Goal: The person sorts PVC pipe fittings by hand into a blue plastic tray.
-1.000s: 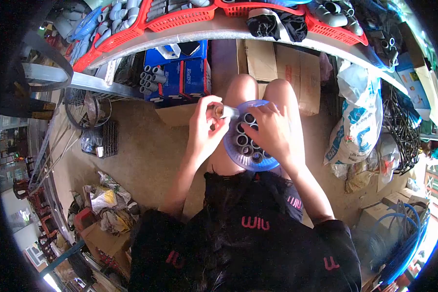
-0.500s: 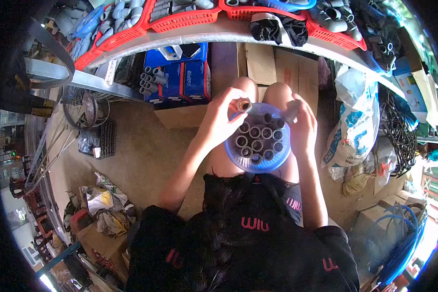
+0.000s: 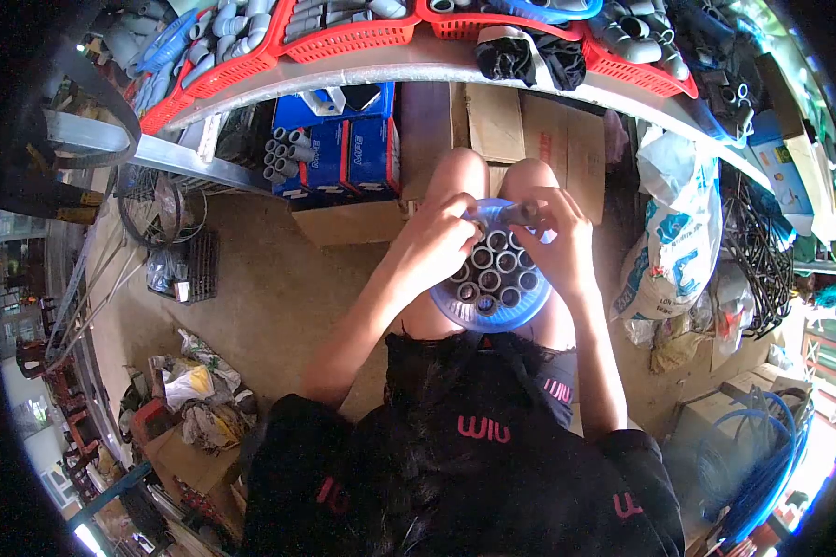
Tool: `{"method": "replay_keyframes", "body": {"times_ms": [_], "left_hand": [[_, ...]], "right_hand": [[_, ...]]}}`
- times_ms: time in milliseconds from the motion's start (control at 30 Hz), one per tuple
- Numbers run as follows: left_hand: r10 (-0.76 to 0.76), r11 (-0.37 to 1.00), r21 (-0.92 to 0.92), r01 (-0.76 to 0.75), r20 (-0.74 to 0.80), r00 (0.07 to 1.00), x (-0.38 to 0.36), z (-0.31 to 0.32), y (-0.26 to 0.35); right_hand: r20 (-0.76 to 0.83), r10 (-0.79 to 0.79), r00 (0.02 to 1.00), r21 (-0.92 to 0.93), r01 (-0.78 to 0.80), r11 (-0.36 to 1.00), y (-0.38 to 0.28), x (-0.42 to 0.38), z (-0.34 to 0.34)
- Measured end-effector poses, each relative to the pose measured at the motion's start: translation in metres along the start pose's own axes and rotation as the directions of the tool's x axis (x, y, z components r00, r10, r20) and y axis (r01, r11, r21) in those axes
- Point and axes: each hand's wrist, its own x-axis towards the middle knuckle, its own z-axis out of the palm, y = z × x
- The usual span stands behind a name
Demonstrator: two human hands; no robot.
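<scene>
A round blue plastic basket (image 3: 489, 321) rests on my lap, between my thighs. Several grey plastic pipe fittings (image 3: 489, 279) stand in it with their round open ends up. My left hand (image 3: 444, 239) is over the basket's left side, its fingers curled around a fitting that they mostly hide. Over the far right part of the basket, my right hand (image 3: 564, 239) pinches a grey pipe fitting (image 3: 524, 214) between thumb and fingers. The two hands are close together, with the standing fittings below and between them.
Red baskets (image 3: 348, 39) of grey fittings line the shelf ahead. Under it are blue boxes (image 3: 351, 153), stacked grey pipe pieces (image 3: 286, 156) and cardboard (image 3: 557, 148). A white sack (image 3: 673, 237) stands right; a black crate (image 3: 200, 267) and crumpled bags (image 3: 204, 395) lie left.
Both hands have come in over the basket and closer together. The fitting in my left hand, seen end-on before, is now mostly hidden. My right hand has brought its fitting leftward.
</scene>
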Motion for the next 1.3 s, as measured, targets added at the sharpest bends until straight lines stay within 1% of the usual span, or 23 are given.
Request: {"method": "replay_keyframes", "body": {"times_ms": [67, 100, 233, 267, 300, 333, 400, 433, 467, 500, 600, 667, 733, 800, 867, 933, 967, 1067, 1133, 1167, 1200, 1233, 1300], "left_hand": [[0.064, 0.997, 0.034, -0.063, -0.053, 0.997, -0.001, 0.009, 0.0], [0.047, 0.998, 0.036, -0.047, -0.025, 0.999, 0.0, 0.012, -0.002], [-0.068, 0.988, -0.145, 0.057, -0.066, 0.996, -0.004, 0.012, -0.007], [-0.098, 0.977, -0.196, 0.08, -0.083, 0.992, -0.005, 0.011, -0.007], [-0.113, 0.964, -0.25, 0.086, -0.096, 0.989, -0.002, 0.01, -0.007], [-0.1, 0.975, -0.211, 0.074, -0.115, 0.988, -0.001, 0.013, -0.009], [-0.091, 0.986, -0.151, 0.065, -0.172, 0.981, 0.0, 0.014, -0.005], [-0.038, 0.996, -0.09, 0.019, -0.214, 0.976, -0.001, 0.016, -0.003], [0.005, 1.0, -0.023, -0.011, -0.259, 0.966, -0.002, 0.017, -0.002], [0.047, 0.999, 0.005, -0.047, -0.294, 0.955, -0.004, 0.023, -0.007], [-0.065, 0.959, -0.284, -0.016, -0.271, 0.96, -0.008, 0.036, -0.011], [-0.059, 0.968, -0.248, -0.02, -0.304, 0.951, -0.01, 0.038, -0.006], [-0.03, 0.977, -0.211, -0.043, -0.33, 0.943, -0.012, 0.043, -0.008], [-0.021, 0.987, -0.158, -0.039, -0.362, 0.932, -0.015, 0.047, -0.009], [-0.03, 0.988, -0.152, -0.03, -0.373, 0.927, -0.018, 0.048, -0.009], [0.004, 0.99, -0.129, -0.051, -0.339, 0.941, -0.02, 0.043, -0.009], [0.01, 0.992, -0.117, -0.053, -0.34, 0.94, -0.021, 0.043, -0.006], [0.038, 0.998, -0.029, -0.049, -0.304, 0.952, -0.027, 0.038, 0.0], [0.046, 0.999, 0.009, -0.045, -0.265, 0.963, -0.028, 0.033, 0.011], [0.06, 0.998, -0.011, -0.065, -0.251, 0.966, -0.029, 0.034, 0.012], [0.062, 0.998, 0.031, -0.057, -0.205, 0.977, -0.03, 0.034, 0.012], [0.062, 0.996, 0.074, -0.051, -0.157, 0.986, -0.03, 0.034, 0.012], [0.059, 0.986, 0.16, -0.047, -0.07, 0.996, -0.028, 0.037, 0.01]], "right_hand": [[0.049, -0.056, 0.997, -0.005, 0.056, 0.998, 0.002, 0.004, 0.001], [0.067, -0.094, 0.993, 0.006, 0.094, 0.996, 0.003, 0.006, 0.001], [0.134, -0.183, 0.974, -0.009, 0.186, 0.982, 0.014, 0.008, 0.007], [0.163, -0.11, 0.98, -0.032, 0.117, 0.993, 0.018, 0.009, 0.011], [0.142, -0.212, 0.967, -0.129, 0.23, 0.965, 0.017, 0.011, 0.013], [0.125, -0.305, 0.944, -0.243, 0.327, 0.913, 0.016, 0.013, 0.012], [0.157, -0.288, 0.945, -0.338, 0.326, 0.883, 0.015, 0.014, 0.011], [0.145, -0.227, 0.963, -0.331, 0.263, 0.906, 0.014, 0.013, 0.011], [0.18, -0.159, 0.971, -0.328, 0.212, 0.921, 0.014, 0.011, 0.01], [0.145, -0.159, 0.977, -0.345, 0.2, 0.917, 0.014, 0.008, 0.01], [0.088, -0.161, 0.983, -0.322, 0.181, 0.929, 0.016, 0.002, 0.013], [0.069, -0.179, 0.981, -0.314, 0.192, 0.93, 0.024, -0.002, 0.013], [0.118, -0.272, 0.955, -0.334, 0.297, 0.895, 0.026, -0.004, 0.016], [0.162, -0.243, 0.956, -0.383, 0.288, 0.878, 0.016, -0.009, 0.012], [0.181, -0.222, 0.958, -0.411, 0.279, 0.868, 0.011, -0.013, 0.011], [0.18, -0.209, 0.961, -0.421, 0.268, 0.867, 0.013, -0.016, 0.009], [0.148, -0.273, 0.951, -0.319, 0.307, 0.897, 0.017, -0.015, 0.009], [0.069, -0.187, 0.98, -0.227, 0.198, 0.953, 0.008, -0.018, 0.002], [0.038, -0.187, 0.982, -0.243, 0.191, 0.951, 0.014, -0.02, 0.0], [0.023, -0.181, 0.983, -0.253, 0.181, 0.95, 0.016, -0.023, -0.001], [0.009, -0.175, 0.985, -0.264, 0.171, 0.949, 0.017, -0.025, -0.001], [0.01, -0.165, 0.986, -0.355, 0.157, 0.921, 0.019, -0.026, -0.001], [0.03, -0.101, 0.994, -0.446, 0.103, 0.889, 0.019, -0.026, 0.003]]}}
